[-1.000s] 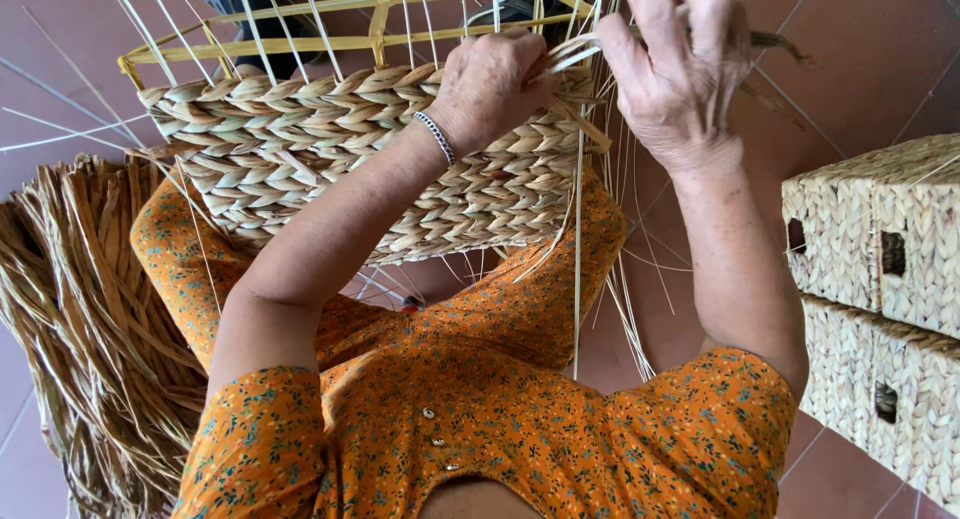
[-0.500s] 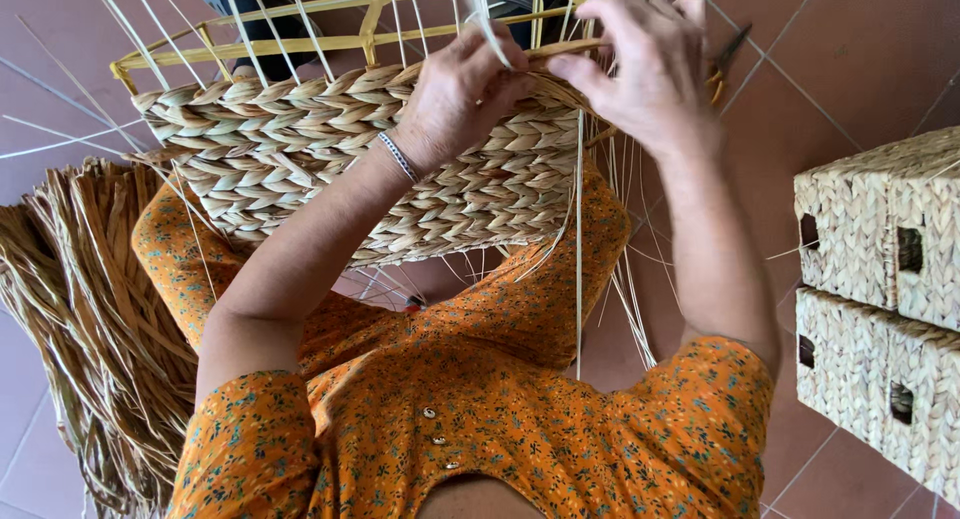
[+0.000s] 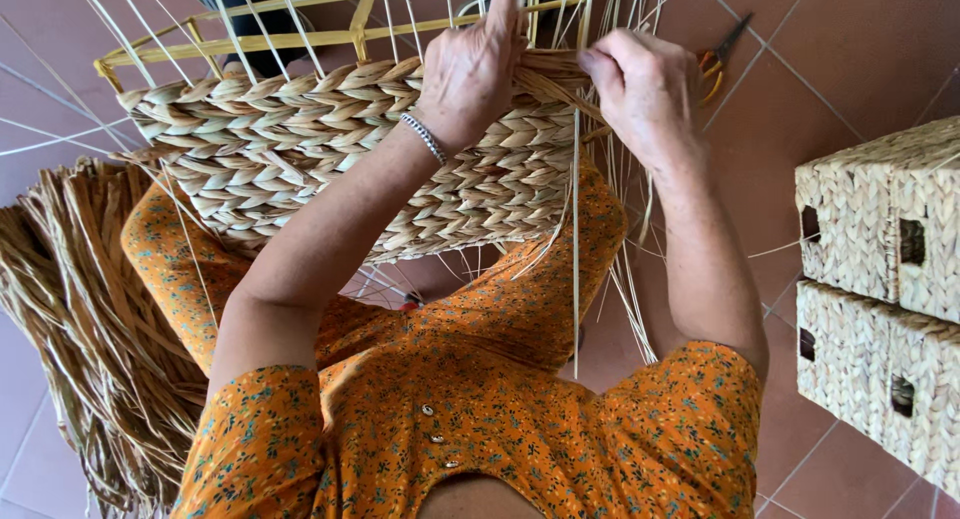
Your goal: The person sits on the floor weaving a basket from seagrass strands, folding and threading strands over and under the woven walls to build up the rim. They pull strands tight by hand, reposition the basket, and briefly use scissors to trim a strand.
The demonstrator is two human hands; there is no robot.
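Two hands (image 3: 560, 79) on half-woven basket (image 3: 330, 159), fingertips hidden in straw

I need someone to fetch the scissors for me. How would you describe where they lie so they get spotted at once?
Start at the half-woven basket on the person's lap and look past the right hand to the reddish floor tiles. The scissors lie there, just beyond the loose straw strands. Their orange handles and dark metal blades set them apart from the pale fibre.
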